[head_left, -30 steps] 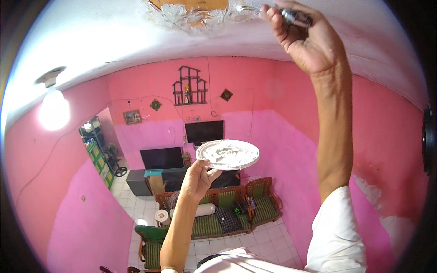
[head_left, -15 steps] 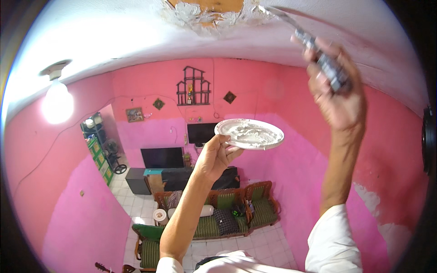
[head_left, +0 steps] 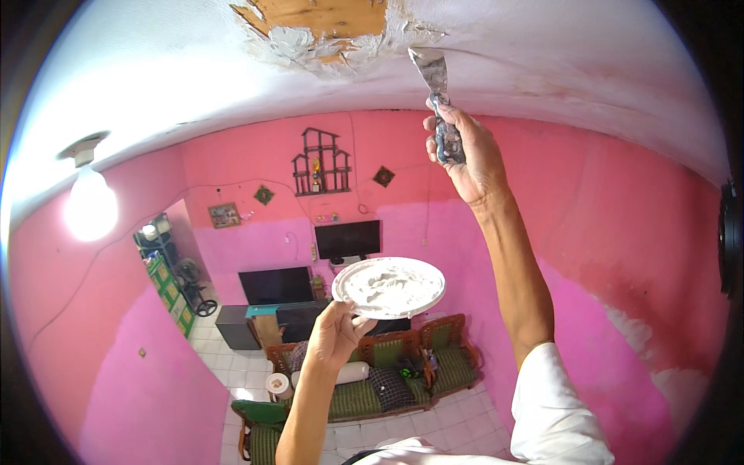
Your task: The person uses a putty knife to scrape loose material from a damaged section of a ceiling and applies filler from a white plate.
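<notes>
My right hand (head_left: 468, 151) is raised at the upper right, its fingers wrapped round the dark, smeared handle of a putty knife (head_left: 432, 74). The knife's whitish blade points up close to the ceiling; whether the tip touches it I cannot tell. Just left of the blade is a damaged ceiling patch (head_left: 325, 22), bare orange-brown in the middle with rough white filler around it. My left hand (head_left: 338, 335) grips the near left rim of a round white plate (head_left: 341, 291) from below. White paste (head_left: 390, 285) is spread over the plate, which is held roughly level.
A lit bulb (head_left: 91, 203) hangs from the ceiling at left. Far below, a green-cushioned wooden sofa (head_left: 353, 395), an armchair (head_left: 448, 353) and a white bucket (head_left: 279, 384) stand on the tiled floor. Two screens, one a dark television (head_left: 277, 287), are by the pink wall.
My right hand has swung left and turned the putty knife, its blade now shown broadside. The plate in my left hand has come lower and left, and its top shows more.
</notes>
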A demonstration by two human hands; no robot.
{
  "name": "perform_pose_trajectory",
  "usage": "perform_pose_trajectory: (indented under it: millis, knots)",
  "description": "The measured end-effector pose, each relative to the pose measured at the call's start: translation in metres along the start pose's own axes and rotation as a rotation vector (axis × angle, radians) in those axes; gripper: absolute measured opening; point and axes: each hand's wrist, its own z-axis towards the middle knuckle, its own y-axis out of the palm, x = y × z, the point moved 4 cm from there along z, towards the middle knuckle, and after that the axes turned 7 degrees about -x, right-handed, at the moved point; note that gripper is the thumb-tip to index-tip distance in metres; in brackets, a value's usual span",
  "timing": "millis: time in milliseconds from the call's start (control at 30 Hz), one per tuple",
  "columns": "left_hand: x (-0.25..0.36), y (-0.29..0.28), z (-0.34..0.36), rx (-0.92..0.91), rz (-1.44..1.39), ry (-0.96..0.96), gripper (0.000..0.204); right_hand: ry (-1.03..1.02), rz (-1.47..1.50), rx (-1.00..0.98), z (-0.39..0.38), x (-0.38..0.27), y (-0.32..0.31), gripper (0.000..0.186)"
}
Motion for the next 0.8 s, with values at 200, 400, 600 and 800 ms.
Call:
perform_pose_trajectory:
  millis: [200,400,600,800]
  knots:
    - [-0.003,-0.017,-0.007,0.033,-0.015,0.013,0.039,-0.053,0.014,-0.043,0.004,-0.014,0.004,0.025]
    - [0.001,-0.011,-0.003,0.058,-0.015,0.012,0.040,-0.096,-0.017,-0.079,-0.008,-0.042,0.023,0.026]
    - [0.002,-0.008,-0.006,0.061,-0.020,0.006,0.041,-0.130,-0.006,-0.083,-0.032,-0.057,0.045,0.026]
    - [0.003,-0.009,-0.015,0.046,-0.053,0.028,0.040,-0.113,-0.016,-0.052,-0.051,-0.046,0.042,0.025]
